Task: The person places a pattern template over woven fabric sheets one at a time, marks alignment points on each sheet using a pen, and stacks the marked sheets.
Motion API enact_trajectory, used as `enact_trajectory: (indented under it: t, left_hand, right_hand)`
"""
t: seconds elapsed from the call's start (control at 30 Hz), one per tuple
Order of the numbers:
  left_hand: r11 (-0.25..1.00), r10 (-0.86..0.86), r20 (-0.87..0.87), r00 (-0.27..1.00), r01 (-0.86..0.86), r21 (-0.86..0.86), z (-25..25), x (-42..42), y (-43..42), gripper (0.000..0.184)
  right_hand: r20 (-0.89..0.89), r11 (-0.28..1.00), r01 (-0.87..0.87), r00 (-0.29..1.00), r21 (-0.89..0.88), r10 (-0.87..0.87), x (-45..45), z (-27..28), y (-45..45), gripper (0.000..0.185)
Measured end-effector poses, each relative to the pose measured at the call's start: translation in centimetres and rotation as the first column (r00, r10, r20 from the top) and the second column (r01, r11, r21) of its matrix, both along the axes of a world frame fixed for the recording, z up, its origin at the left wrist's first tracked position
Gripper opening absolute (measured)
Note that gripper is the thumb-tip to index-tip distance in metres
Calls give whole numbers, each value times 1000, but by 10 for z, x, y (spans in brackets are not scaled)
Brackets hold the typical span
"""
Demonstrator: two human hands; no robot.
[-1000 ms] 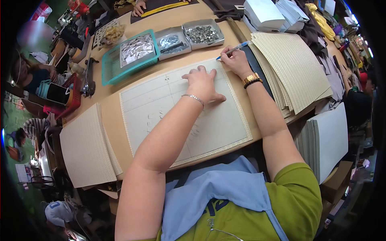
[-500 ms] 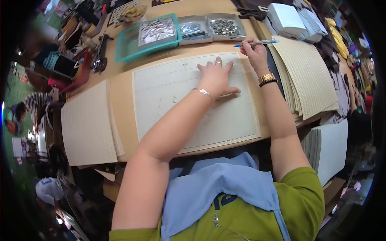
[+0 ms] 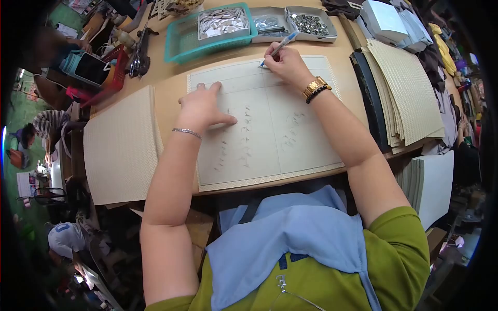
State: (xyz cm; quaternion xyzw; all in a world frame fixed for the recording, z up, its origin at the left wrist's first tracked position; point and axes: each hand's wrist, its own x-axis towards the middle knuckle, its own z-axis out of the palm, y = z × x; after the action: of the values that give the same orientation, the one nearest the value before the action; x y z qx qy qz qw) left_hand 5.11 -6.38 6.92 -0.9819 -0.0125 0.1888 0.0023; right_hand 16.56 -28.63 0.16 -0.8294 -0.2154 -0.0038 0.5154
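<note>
A pale rectangular board (image 3: 249, 140) with ruled lines and handwritten marks lies over a woven-textured sheet (image 3: 336, 78), whose edge shows around it. My left hand (image 3: 203, 106) rests spread on the board's upper left part, fingers apart, holding nothing. Pinched in my right hand (image 3: 285, 63) is a blue-and-clear pen (image 3: 285, 41), its tip at the board's upper edge near the middle line.
A teal basket (image 3: 179, 44) with white pieces and trays of metal parts (image 3: 311, 25) stand at the back. Woven sheets lie left (image 3: 122, 147) and right (image 3: 410, 93), the right stack beside a dark strip (image 3: 369, 98). A person sits at far left.
My left hand has slid left across the board to its left part. My right hand has moved left with the pen, from beyond the right corner to the upper middle. The view has shifted.
</note>
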Motion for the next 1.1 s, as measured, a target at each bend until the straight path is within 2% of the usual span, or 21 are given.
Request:
enact_trajectory:
  t: [0.17,0.27,0.4,0.67,0.77,0.87,1.1]
  left_hand:
    - [1000,-26,11,1000,26,-7,-3,2,3,108]
    - [999,-33,25,999,34,-4,-8,0,4,109]
    - [999,-38,-31,999,37,-18,-7,3,5,102]
    - [998,-54,-3,999,54,18,-6,2,4,109]
    - [998,-53,-5,999,53,26,-4,3,3,109]
    - [998,-51,-5,999,51,23,-8,2,4,109]
    - [999,-47,-19,999,47,8,-6,5,3,109]
  right_hand:
    - [80,997,-8,997,-80,14,2,1,4,17]
    - [57,987,-24,998,-160,34,-4,11,6,17]
    - [49,987,-12,999,-161,20,-3,11,11,17]
    - [84,990,17,996,-141,-5,-3,3,11,16]
    - [46,984,85,996,-154,-78,-4,8,10,16]
    - [57,991,129,990,-46,-126,0,-2,5,20]
    - [96,989,101,991,-111,-91,-4,3,6,19]
